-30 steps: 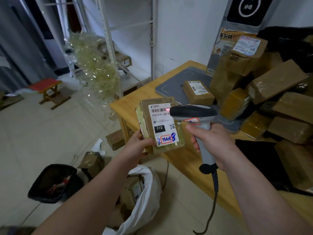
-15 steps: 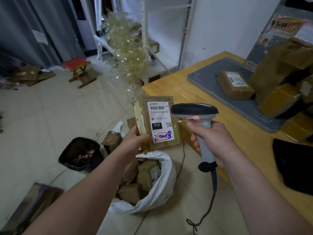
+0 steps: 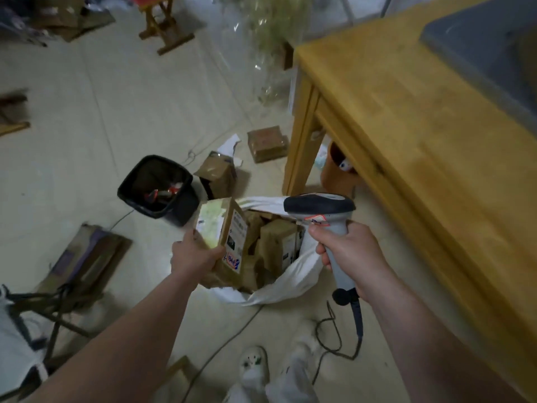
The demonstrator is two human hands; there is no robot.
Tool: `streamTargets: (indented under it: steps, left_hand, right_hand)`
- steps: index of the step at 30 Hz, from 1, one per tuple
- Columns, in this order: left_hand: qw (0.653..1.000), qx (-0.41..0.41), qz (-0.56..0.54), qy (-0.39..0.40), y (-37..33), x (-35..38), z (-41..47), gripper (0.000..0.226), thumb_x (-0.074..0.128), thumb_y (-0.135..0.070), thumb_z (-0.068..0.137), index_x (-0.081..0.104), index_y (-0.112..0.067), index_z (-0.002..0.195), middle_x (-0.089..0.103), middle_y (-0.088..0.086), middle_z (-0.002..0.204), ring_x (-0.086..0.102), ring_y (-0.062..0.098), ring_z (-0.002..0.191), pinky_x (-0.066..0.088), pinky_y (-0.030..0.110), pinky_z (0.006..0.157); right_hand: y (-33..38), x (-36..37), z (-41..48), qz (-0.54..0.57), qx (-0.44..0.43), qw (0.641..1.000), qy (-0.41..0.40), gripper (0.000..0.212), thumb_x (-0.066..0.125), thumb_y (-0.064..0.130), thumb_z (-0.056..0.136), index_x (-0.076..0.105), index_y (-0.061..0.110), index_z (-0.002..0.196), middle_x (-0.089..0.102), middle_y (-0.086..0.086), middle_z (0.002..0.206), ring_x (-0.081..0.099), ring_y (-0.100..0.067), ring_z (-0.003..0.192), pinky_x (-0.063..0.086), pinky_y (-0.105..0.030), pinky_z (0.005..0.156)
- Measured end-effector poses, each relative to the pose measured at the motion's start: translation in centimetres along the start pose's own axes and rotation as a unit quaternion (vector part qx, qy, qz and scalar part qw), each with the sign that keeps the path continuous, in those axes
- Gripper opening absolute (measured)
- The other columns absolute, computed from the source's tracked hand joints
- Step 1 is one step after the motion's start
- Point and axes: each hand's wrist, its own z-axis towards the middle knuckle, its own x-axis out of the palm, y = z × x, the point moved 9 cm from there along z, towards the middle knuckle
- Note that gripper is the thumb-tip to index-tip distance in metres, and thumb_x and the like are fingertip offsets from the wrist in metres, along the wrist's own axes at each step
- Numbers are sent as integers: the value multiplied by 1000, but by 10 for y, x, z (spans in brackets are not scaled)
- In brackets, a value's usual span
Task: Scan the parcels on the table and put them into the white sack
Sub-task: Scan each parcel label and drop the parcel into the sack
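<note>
Your white shoe (image 3: pixel 253 362) stands nearest you, with the cable (image 3: pixel 327 327) looped beside it. Your hands are apart. Your left hand (image 3: pixel 193 255) grips a brown parcel (image 3: pixel 222 228) by its lower edge, tilted over the open mouth of the white sack (image 3: pixel 293 276), which holds other parcels (image 3: pixel 273 242). Your right hand (image 3: pixel 350 251) is wrapped round the scanner (image 3: pixel 319 209) handle just beside the sack. Beyond sit a black bin (image 3: pixel 158 187) and, to the right, the wooden table (image 3: pixel 406 117).

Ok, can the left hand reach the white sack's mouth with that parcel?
Probably yes: the left hand holds the parcel right at the white sack's open mouth, with nothing between. The right hand with the scanner sits off to the side.
</note>
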Motion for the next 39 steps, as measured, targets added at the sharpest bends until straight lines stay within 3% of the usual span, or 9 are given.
streamTargets:
  steps: [4, 9, 14, 17, 21, 26, 32, 36, 39]
  left_hand:
    - [991, 33, 128, 17, 20, 55, 34, 90, 78, -45, 61, 39, -25, 139, 45, 11, 124, 54, 34, 110, 53, 46, 90]
    - [955, 148, 245, 79, 20, 144, 68, 89, 82, -43, 63, 40, -30, 139, 42, 5, 141, 47, 30, 121, 44, 40, 97]
    - [922, 195, 303, 142, 31, 209, 92, 94, 83, -43, 63, 35, -36, 143, 36, 4, 144, 40, 31, 127, 39, 42, 104]
    - [924, 214, 283, 143, 40, 215, 103, 97, 88, -36, 57, 39, -35, 141, 39, 4, 142, 42, 29, 125, 42, 42, 103]
    - [915, 235, 315, 89, 52, 207, 111, 90, 87, -41, 56, 43, -38, 135, 41, 3, 140, 44, 29, 121, 47, 45, 98]
    - [921, 178, 334, 98, 78, 214, 118, 86, 84, -44, 59, 46, -41, 136, 39, 2, 142, 43, 32, 123, 46, 45, 99]
    - [834, 220, 460, 210, 68, 253, 106, 86, 76, -55, 61, 42, -45, 139, 42, -2, 134, 42, 26, 121, 45, 41, 100]
    - [814, 233, 510, 151, 59, 256, 105, 71, 74, -54, 70, 48, -39, 135, 40, 1, 127, 38, 27, 117, 47, 37, 80]
    - [839, 213, 493, 94, 51, 255, 107, 66, 70, -53, 76, 47, -30, 133, 38, 7, 128, 35, 31, 120, 42, 38, 75]
  right_hand:
    - [-52, 16, 46, -18, 32, 999, 13, 15, 70, 22, 85, 66, 10, 77, 59, -4, 61, 51, -12, 48, 43, -24, 49]
    - [-130, 19, 103, -15, 76, 997, -14, 21, 73, 33, 82, 66, 13, 82, 64, -3, 69, 59, -9, 51, 46, -23, 51]
    - [-226, 38, 147, 108, 209, 972, 2, 21, 72, 35, 85, 64, 22, 99, 61, 1, 95, 63, -18, 86, 52, -26, 61]
    - [-273, 52, 160, 169, 275, 946, 7, 31, 69, 34, 88, 60, 19, 114, 59, -1, 99, 58, -17, 86, 53, -28, 67]
    - [-315, 66, 169, 197, 314, 929, 12, 32, 69, 32, 87, 60, 19, 114, 58, -2, 98, 59, -19, 86, 49, -29, 69]
    - [-337, 77, 179, 237, 330, 914, 3, 25, 68, 22, 88, 59, 20, 111, 56, -3, 100, 57, -20, 88, 47, -29, 67]
    - [-349, 85, 189, 238, 318, 917, -8, 9, 67, 16, 87, 60, 20, 89, 55, -6, 92, 54, -19, 80, 50, -30, 72]
    - [-356, 71, 185, 223, 311, 923, -37, 8, 65, 15, 88, 59, 19, 92, 55, -5, 95, 55, -19, 82, 49, -30, 69]
    - [-350, 50, 178, 233, 293, 926, -51, 19, 66, 15, 87, 58, 18, 104, 56, -4, 97, 56, -20, 85, 48, -29, 71]
